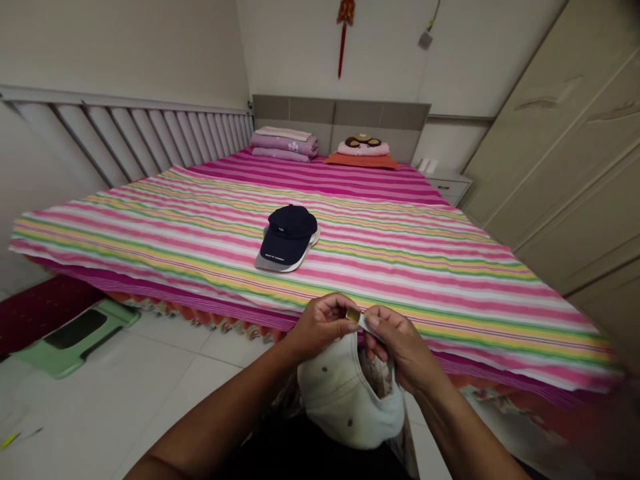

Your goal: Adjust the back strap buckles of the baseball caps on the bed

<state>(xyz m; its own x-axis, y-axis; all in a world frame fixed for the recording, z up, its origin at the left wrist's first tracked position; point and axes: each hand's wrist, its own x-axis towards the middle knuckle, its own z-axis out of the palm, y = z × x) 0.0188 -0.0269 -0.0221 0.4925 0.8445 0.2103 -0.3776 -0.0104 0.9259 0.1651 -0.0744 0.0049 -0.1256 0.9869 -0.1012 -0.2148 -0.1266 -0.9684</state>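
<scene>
The person's left hand point(320, 327) pinches a shiny gold-coloured buckle point(353, 315) between thumb and fingers, and the right hand point(400, 343) pinches the pale strap point(367, 324) just beside it; both grips are narrow and full. From the left, a smooth green stool point(60, 363) stands on pale floor tiles point(160, 373), then a dark cap point(293, 223) with a curved brim rests over a lighter cap point(261, 261) on a striped cloth point(400, 267) showing soft wrinkles. Nearer, the pale cap point(335, 397) sits over the person's lap below both hands, its rounded, seamed fabric crown dotted with small dark eyelets. The bed's near edge runs just beyond the fingers; tiles stretch between the stool and the left forearm. The crown bulges toward the lower left, its arched opening faces the upper right, and the strap's long axis slants down rightward from the buckle; where the brim points cannot be told.
</scene>
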